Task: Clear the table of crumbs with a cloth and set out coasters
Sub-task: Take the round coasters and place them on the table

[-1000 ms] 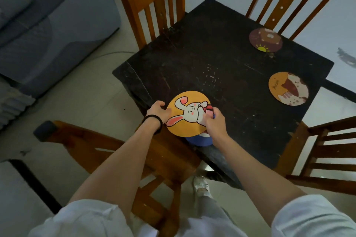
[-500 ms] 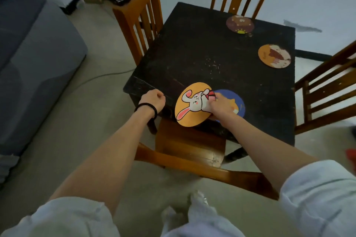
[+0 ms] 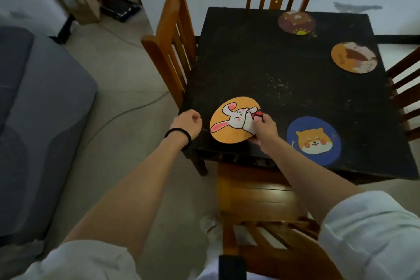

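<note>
Your right fingers [image 3: 256,126] pinch the right edge of the orange rabbit coaster [image 3: 234,120], lying at the near-left corner of the black worktop [image 3: 261,57]. Your left hand [image 3: 187,121] is a loose fist at the worktop's left edge, empty. Blue dog coaster [image 3: 313,140] lies flat just right; two more far right. Crumbs [image 3: 278,85] mid-worktop.

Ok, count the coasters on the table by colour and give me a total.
Orange: 2, the rabbit coaster and one at the right edge
Blue: 1, the dog coaster
Brown: 1, the far coaster
Total: 4
</note>
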`<state>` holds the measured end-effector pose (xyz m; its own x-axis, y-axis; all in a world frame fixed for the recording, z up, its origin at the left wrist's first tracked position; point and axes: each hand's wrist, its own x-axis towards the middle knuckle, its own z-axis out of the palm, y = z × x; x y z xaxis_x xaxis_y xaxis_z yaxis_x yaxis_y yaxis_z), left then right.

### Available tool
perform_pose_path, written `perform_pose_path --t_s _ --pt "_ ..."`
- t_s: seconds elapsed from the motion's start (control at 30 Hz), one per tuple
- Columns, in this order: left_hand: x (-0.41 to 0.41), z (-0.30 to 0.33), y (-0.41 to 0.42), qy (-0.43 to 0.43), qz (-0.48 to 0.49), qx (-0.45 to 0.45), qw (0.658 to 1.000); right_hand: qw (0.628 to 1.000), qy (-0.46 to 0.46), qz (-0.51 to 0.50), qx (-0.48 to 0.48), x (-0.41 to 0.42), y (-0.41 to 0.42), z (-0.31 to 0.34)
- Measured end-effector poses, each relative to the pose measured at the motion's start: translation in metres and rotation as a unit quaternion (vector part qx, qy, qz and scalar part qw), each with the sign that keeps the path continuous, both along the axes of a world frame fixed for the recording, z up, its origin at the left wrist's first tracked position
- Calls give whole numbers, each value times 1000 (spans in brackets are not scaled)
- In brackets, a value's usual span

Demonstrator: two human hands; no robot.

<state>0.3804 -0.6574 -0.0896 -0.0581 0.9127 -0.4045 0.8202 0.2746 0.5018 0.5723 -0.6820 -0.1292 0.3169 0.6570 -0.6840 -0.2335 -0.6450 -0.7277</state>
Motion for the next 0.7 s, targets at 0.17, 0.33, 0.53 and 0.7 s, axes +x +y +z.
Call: perform_pose_path --t_s 0.17,0.33,0.53,0.7 --pt "-29 -7 49 19 -77 -14 997 993 41 -111 -4 -25 27 -7" --pt "-40 -18 97 36 -139 -4 990 983 21 -179 20 -42 49 -8" --pt "-46 -44 125 47 -268 -32 962 972 -5 -228 59 -64 80 -2" --pt "-45 -53 149 57 -323 -27 944 965 57 -237 97 -80 127 2"
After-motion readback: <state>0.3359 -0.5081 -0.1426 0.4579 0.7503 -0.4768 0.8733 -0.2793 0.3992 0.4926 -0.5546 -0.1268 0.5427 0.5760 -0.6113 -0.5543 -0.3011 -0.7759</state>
